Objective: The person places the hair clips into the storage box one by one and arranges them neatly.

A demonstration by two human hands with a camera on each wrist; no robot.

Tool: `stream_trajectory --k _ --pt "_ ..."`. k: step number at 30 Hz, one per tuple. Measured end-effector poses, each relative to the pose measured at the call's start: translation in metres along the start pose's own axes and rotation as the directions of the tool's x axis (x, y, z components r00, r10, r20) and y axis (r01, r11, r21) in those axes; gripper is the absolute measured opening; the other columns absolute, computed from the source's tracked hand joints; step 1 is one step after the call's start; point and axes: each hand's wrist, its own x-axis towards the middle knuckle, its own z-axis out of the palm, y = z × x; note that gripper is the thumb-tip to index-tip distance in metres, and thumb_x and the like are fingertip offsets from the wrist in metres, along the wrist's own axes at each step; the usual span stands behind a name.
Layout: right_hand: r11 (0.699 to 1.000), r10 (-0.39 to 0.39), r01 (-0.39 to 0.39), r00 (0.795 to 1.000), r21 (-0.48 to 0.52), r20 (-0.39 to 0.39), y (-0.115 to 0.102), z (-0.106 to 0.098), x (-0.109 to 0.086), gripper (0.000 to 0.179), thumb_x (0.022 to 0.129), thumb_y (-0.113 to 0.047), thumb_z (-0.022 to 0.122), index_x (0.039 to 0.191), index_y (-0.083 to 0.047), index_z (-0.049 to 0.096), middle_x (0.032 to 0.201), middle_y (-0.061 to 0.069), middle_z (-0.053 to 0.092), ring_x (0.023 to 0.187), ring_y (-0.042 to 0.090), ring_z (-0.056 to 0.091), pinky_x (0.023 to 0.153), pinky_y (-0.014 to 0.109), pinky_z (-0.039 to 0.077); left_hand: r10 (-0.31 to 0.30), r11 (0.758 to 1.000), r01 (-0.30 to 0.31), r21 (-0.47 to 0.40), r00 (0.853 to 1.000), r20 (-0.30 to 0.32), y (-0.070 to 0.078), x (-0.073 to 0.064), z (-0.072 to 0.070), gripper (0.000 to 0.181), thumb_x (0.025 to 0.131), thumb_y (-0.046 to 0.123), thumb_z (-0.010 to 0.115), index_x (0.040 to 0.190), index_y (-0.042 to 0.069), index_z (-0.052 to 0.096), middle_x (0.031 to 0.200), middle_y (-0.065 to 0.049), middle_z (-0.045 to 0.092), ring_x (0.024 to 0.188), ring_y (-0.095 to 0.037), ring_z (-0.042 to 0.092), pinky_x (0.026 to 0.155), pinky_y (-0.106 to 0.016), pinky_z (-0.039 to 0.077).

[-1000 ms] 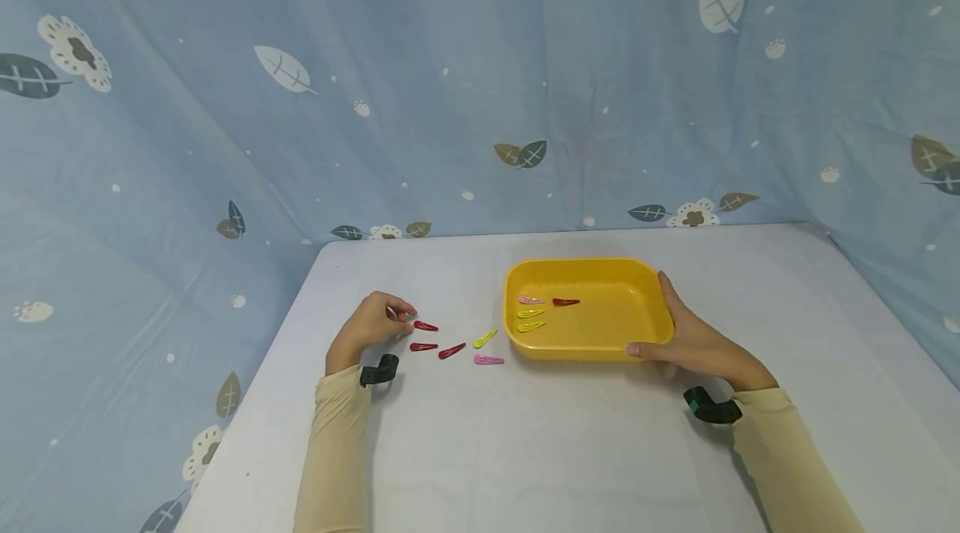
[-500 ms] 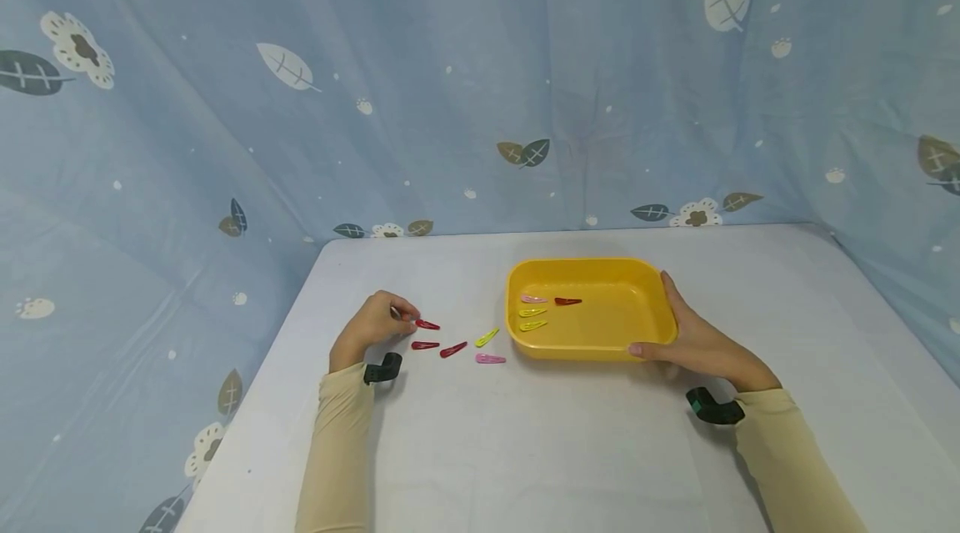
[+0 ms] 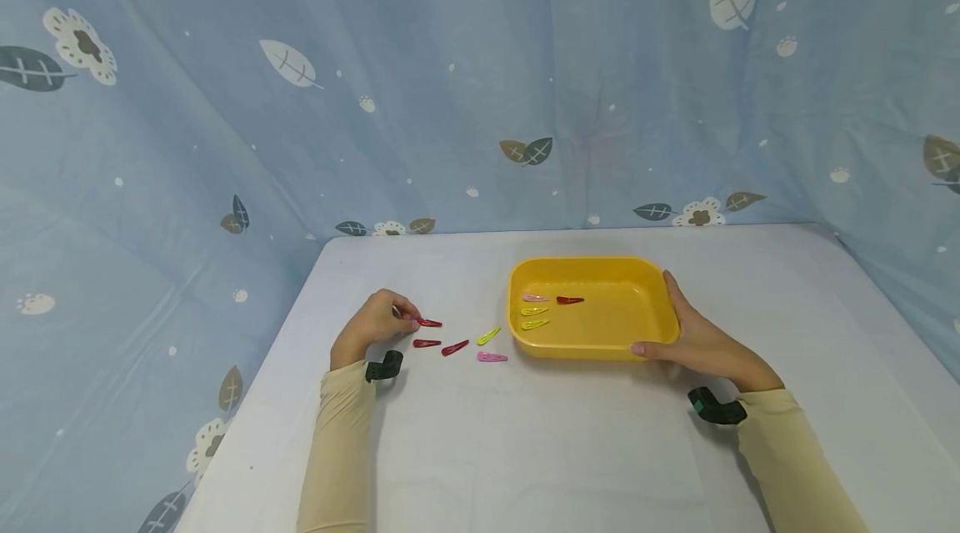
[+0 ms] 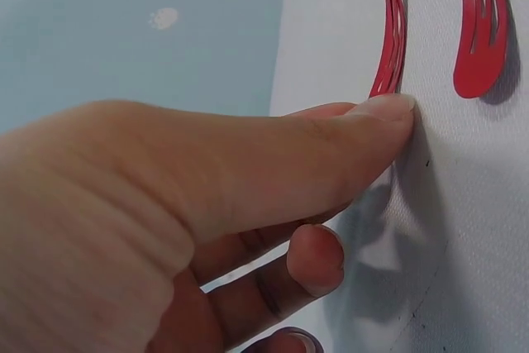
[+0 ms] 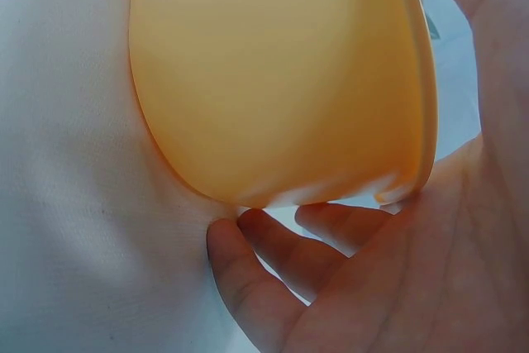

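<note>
My left hand (image 3: 375, 323) pinches the end of a red snap hair clip (image 3: 430, 323) between thumb and forefinger, at the left of the white table. Up close in the left wrist view, the pinched clip (image 4: 390, 39) stands on edge, its narrow end pointing away from the thumb. Beside it lie a red clip (image 3: 427, 343) and another red clip (image 3: 454, 348). Farther right are a yellow clip (image 3: 489, 336) and a pink clip (image 3: 492, 357). My right hand (image 3: 705, 343) grips the right end of a yellow plastic tray (image 3: 581, 352), thumb over the front rim, fingers against the end wall.
Inside the tray, toward its left, lie a pink clip (image 3: 536, 298), two yellow clips (image 3: 535, 324) and a dark red clip (image 3: 570, 300). A blue patterned curtain (image 3: 420, 99) hangs behind and left of the table (image 3: 540, 450).
My left thumb and forefinger have closed on the end of the nearest red clip, which they were just beside. The right hand and tray have kept their place; the head view has shifted slightly.
</note>
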Motion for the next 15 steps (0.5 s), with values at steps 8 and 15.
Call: stream_trajectory --k 8,15 --pt "1.000 0.000 0.000 1.000 0.014 0.004 -0.0029 -0.0001 -0.0011 0.134 0.088 -0.043 0.079 0.160 -0.014 -0.029 0.165 0.030 0.020 0.136 0.042 0.040 0.111 0.076 0.031 0.010 1.000 -0.010 0.018 1.000 0.011 -0.0021 0.0004 -0.0006 0.011 0.085 0.004 0.080 0.096 0.004 0.079 0.081 -0.004 0.066 0.072 -0.015 0.053 0.064 -0.027 0.044" --pt "1.000 -0.010 0.010 1.000 0.011 0.006 -0.0043 -0.0008 -0.0021 0.133 0.088 -0.042 0.079 0.159 -0.015 -0.030 0.165 0.030 0.020 0.134 0.041 0.042 0.110 0.074 0.033 0.015 0.999 -0.016 0.033 1.000 0.020 -0.0012 0.0014 0.0004 0.007 0.086 0.007 0.081 0.093 0.006 0.080 0.081 -0.004 0.069 0.072 -0.015 0.054 0.066 -0.027 0.045"
